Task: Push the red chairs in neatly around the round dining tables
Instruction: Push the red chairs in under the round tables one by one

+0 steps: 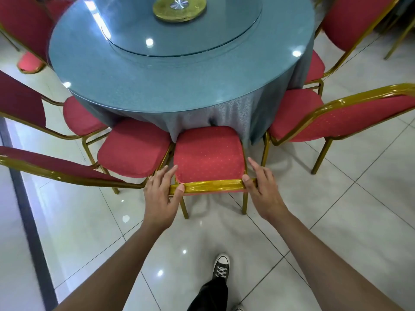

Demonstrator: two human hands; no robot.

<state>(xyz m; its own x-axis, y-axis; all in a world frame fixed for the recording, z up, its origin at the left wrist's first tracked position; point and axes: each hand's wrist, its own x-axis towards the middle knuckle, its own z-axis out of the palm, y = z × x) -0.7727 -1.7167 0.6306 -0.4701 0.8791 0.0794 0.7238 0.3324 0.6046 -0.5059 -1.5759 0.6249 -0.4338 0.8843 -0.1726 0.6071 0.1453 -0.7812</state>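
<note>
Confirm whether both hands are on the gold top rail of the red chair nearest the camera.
Yes: the left hand and right hand each grip an end of the red chair's gold top rail.

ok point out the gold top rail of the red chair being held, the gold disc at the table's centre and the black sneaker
gold top rail (212,184), head view, middle of rail
gold disc (179,9), head view, front face
black sneaker (221,267), head view, laces

Glossy white tiled floor (325,221) carries round table (157,86) ringed by red chairs (208,151).
</note>
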